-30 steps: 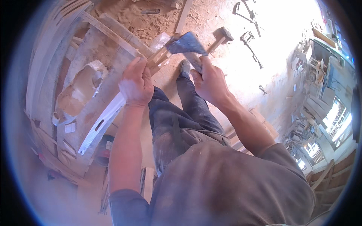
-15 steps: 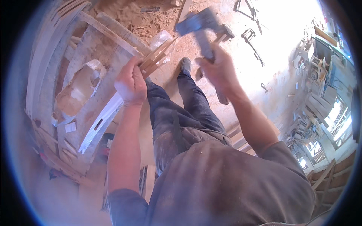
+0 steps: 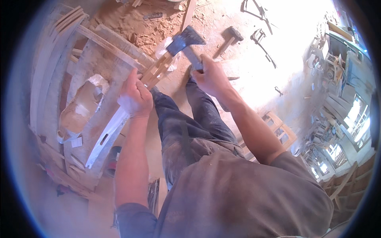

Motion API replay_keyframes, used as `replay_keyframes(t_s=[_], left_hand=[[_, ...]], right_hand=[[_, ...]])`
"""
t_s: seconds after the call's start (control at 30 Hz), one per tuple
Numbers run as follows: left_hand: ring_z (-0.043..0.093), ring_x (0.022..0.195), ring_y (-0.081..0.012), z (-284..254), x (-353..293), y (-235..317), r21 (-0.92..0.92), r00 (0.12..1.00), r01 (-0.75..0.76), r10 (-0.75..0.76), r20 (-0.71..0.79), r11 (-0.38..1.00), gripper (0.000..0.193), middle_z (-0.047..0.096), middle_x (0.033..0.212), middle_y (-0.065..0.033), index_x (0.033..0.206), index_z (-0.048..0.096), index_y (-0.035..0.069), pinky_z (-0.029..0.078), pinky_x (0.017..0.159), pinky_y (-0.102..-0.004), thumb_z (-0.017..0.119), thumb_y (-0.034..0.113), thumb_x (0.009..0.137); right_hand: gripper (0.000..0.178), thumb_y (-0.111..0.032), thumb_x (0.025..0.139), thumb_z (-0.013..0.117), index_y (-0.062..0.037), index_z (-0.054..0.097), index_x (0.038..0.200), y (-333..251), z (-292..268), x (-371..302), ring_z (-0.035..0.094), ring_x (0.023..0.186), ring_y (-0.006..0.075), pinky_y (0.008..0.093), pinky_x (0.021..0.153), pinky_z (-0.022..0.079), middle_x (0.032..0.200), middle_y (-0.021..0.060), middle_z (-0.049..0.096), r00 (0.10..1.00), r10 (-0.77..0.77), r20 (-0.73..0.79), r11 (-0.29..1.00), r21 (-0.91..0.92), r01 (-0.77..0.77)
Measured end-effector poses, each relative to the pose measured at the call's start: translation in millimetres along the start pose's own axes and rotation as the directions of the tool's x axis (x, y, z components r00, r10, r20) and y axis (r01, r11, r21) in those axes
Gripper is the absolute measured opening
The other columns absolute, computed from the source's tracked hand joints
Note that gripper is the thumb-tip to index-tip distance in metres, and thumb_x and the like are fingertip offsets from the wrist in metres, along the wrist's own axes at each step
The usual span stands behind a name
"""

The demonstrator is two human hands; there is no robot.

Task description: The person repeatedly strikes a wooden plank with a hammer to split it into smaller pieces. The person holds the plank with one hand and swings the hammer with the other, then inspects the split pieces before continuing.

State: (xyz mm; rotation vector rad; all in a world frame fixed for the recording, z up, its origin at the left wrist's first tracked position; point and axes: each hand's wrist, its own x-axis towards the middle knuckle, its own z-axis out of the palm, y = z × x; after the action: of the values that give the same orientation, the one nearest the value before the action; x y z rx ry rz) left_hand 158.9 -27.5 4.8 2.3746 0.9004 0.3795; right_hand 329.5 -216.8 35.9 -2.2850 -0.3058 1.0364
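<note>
Head view: at the far left, curved wooden parts (image 3: 67,25) are seen stacked beside the dusty surface (image 3: 115,71), on which a torn-open wrapped bundle (image 3: 81,109) is laid. Just right of it, a pale slotted end (image 3: 109,135) is seen below the left grip (image 3: 136,95); it appears to belong to the slotted timber (image 3: 154,73) held above, though the join is hidden by the fingers. The left grip is closed around that timber, whose long axis is run from lower left to upper right, its free end being pointed away from the body.

Further right, the hatchet (image 3: 185,40) is held by the right grip (image 3: 212,77), closed on the handle. Its head is placed up and left of the right grip, right at the timber's free end; whether the 2 are touching cannot be told. The handle is slanted from upper left to lower right, so the 2 long axes are crossed rather than aligned. The timber's body is nearer the left grip, its tip nearer the hatchet head.

Beyond, 1 mallet (image 3: 235,33) is left lying on the floor (image 3: 246,75), with metal clamps (image 3: 258,36) farther right.
</note>
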Motion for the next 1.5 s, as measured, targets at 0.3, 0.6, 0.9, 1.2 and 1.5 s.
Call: replay_keyframes(t_s=[0.3, 0.6, 0.9, 1.2, 1.5], left_hand=[[0.077, 0.088, -0.0334, 3, 2, 2, 0.002, 0.999, 0.026, -0.026, 0.032, 1.000, 0.039, 0.081, 0.099, -0.0122, 0.132, 0.070, 0.004, 0.060, 0.078, -0.0435, 0.049, 0.013, 0.100], [0.076, 0.085, -0.0347, -1, -7, 2, 0.003, 0.999, 0.044, -0.044, 0.021, 0.999, 0.039, 0.080, 0.097, -0.0111, 0.132, 0.068, 0.004, 0.060, 0.076, -0.0457, 0.048, 0.010, 0.099], [0.077, 0.085, -0.0336, 1, -12, -10, 0.032, 0.999, 0.034, -0.034, 0.012, 0.999, 0.042, 0.081, 0.098, -0.0099, 0.135, 0.068, 0.005, 0.060, 0.076, -0.0453, 0.049, 0.016, 0.099], [0.076, 0.083, -0.0335, -4, -8, -11, 0.060, 0.998, 0.058, -0.059, 0.020, 0.996, 0.045, 0.081, 0.098, -0.0088, 0.137, 0.067, 0.006, 0.060, 0.073, -0.0456, 0.050, 0.014, 0.097], [0.076, 0.081, -0.0328, -6, -15, -19, 0.100, 0.997, 0.043, -0.049, 0.060, 0.994, 0.047, 0.081, 0.098, -0.0081, 0.141, 0.064, 0.005, 0.059, 0.071, -0.0443, 0.049, 0.014, 0.097]], right_hand=[[0.015, -0.012, 0.095, 0.065, 0.0003, 0.063, 0.102, 36, 17, -1, 0.066, 0.067, 0.0260, 0.0408, 0.063, 0.054, 0.078, 0.0145, 0.067, 0.978, -0.025, -0.207, 0.999, 0.037, 0.034], [0.020, -0.010, 0.095, 0.068, 0.0028, 0.056, 0.105, 38, 28, -9, 0.067, 0.055, 0.0215, 0.0349, 0.046, 0.054, 0.078, 0.0139, 0.065, 0.980, -0.178, -0.091, 0.934, -0.328, 0.139], [0.014, -0.008, 0.094, 0.066, 0.0026, 0.064, 0.102, 1, -8, -4, 0.072, 0.073, 0.0296, 0.0439, 0.070, 0.059, 0.081, 0.0155, 0.071, 0.906, 0.355, -0.230, 0.782, 0.605, -0.153], [0.016, -0.008, 0.094, 0.068, 0.0036, 0.057, 0.099, -12, -43, -1, 0.056, 0.052, 0.0109, 0.0324, 0.050, 0.050, 0.068, 0.0053, 0.059, 0.948, 0.160, -0.274, 0.848, 0.530, 0.010], [0.020, -0.011, 0.093, 0.068, 0.0048, 0.061, 0.103, 5, -23, 8, 0.069, 0.063, 0.0242, 0.0401, 0.055, 0.054, 0.078, 0.0167, 0.069, 0.982, 0.183, -0.040, 0.966, 0.191, -0.172]])
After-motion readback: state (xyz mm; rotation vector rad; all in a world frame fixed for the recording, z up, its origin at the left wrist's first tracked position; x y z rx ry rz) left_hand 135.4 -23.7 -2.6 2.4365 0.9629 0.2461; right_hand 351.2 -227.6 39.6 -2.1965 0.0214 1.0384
